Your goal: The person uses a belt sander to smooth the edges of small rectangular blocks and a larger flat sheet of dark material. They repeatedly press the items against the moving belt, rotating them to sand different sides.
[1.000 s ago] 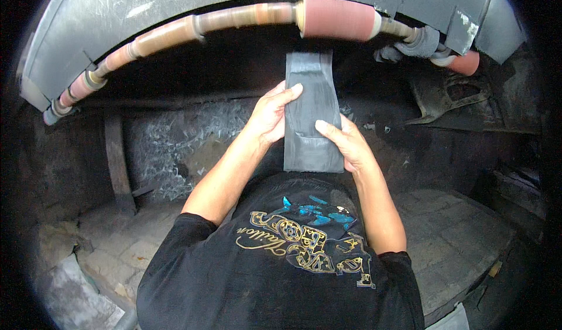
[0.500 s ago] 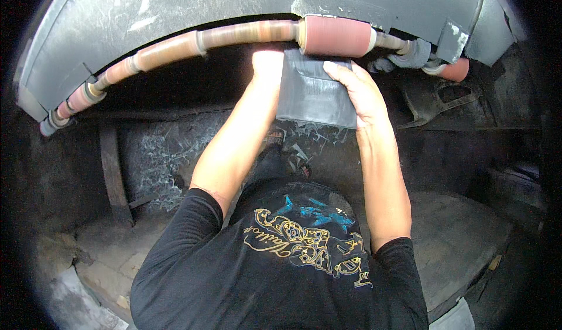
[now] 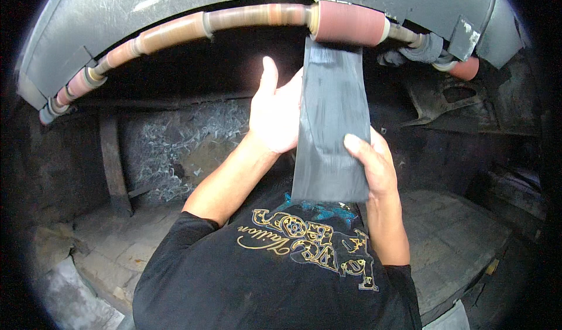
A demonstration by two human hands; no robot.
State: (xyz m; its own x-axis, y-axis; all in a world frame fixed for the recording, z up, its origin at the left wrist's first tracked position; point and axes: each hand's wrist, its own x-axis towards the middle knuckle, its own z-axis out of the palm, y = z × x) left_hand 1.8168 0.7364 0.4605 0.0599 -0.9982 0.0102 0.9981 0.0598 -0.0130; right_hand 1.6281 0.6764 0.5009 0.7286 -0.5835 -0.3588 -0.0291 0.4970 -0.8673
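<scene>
Sanding pass, seemingly: grey strip [image 3: 333,107] reached up to red roller [image 3: 350,22], contact unclear. Right hand [image 3: 379,163] gripped strip, thumb atop; left hand [image 3: 275,114] spread, fingers behind it. Next move likely called for left thumb down, steady pressure.

Grey curled shavings [image 3: 167,148] are lying scattered over the dark floor [image 3: 206,149] on the left, beside a narrow, dark bar [image 3: 114,163]. Lower down, paler, dusty ground [image 3: 456,227] is spreading to both sides, faint joints showing in it. A whitish sheet [image 3: 85,295] is resting at lower left. Light is reaching the middle, while shadow is darkening the far right.
</scene>
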